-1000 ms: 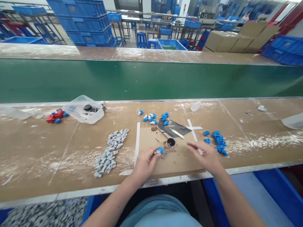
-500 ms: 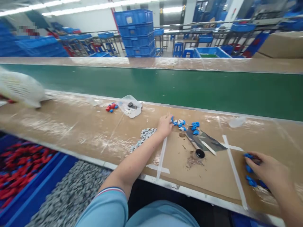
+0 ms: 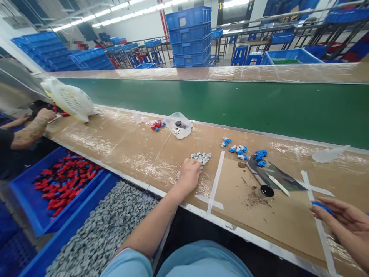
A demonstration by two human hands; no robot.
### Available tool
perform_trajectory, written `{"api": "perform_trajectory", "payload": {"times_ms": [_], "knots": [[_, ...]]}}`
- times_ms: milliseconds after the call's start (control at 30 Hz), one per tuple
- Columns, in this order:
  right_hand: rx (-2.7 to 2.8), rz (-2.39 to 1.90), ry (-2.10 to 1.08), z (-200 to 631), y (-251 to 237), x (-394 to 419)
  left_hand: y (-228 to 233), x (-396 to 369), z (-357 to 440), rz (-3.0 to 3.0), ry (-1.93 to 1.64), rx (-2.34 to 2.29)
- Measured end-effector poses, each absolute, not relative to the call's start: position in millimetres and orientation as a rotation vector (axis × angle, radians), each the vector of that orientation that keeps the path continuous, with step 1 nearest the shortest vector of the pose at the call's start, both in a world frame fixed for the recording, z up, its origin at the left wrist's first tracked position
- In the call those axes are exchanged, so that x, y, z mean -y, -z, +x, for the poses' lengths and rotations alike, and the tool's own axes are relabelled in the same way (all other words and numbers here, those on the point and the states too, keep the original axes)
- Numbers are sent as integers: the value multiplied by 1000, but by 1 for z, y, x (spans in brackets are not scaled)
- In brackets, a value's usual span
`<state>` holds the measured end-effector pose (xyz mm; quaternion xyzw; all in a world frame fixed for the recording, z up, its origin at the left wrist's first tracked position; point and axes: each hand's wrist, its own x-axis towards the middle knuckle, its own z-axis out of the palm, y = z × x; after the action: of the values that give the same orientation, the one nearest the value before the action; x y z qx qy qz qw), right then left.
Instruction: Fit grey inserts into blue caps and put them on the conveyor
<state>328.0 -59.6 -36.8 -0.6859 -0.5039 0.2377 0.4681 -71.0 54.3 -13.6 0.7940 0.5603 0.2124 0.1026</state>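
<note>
My left hand point(image 3: 189, 176) rests with bent fingers on a small pile of light grey plastic pieces point(image 3: 203, 157); what lies under its fingertips is hidden. At the right edge, my right hand point(image 3: 346, 221) pinches a small blue plastic piece point(image 3: 323, 207) between thumb and fingers, just above the board. Between the hands lie blue-and-white pieces point(image 3: 239, 150) and a cluster of blue pieces point(image 3: 261, 156) at the end of a camouflage cloth point(image 3: 279, 175). On that cloth is a white pen-like tool point(image 3: 278, 184), beside a round black cup point(image 3: 267, 191).
A green conveyor belt point(image 3: 201, 98) runs behind the brown worktop. On it stand a clear dish point(image 3: 181, 130), red-and-blue pieces point(image 3: 157, 125) and a white basket point(image 3: 70, 98). Below left are bins of grey pieces point(image 3: 115, 219) and red pieces point(image 3: 63, 184). A co-worker's arm point(image 3: 31, 132) reaches in at left.
My left hand has moved from the blue-and-white pieces back to the grey pile. My right hand has lifted a blue piece from its group. The view has swung left.
</note>
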Motion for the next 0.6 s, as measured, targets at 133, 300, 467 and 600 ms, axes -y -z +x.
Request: {"api": "perform_trajectory", "payload": {"times_ms": [133,300,467,600], "knots": [[1158,-1685,-724,284,7,65,23,-58,-64,2493,-526,-1674],[1143,-1575,-898,264,3,69,32,-62,-69,2551,-666,-1597],[1165,-1518,-930,254,4,71,21,-45,-55,2201,-983,-1398],[1223,-1493,-864,250,3,71,13,-22,-22,1455,-992,-1108]]}}
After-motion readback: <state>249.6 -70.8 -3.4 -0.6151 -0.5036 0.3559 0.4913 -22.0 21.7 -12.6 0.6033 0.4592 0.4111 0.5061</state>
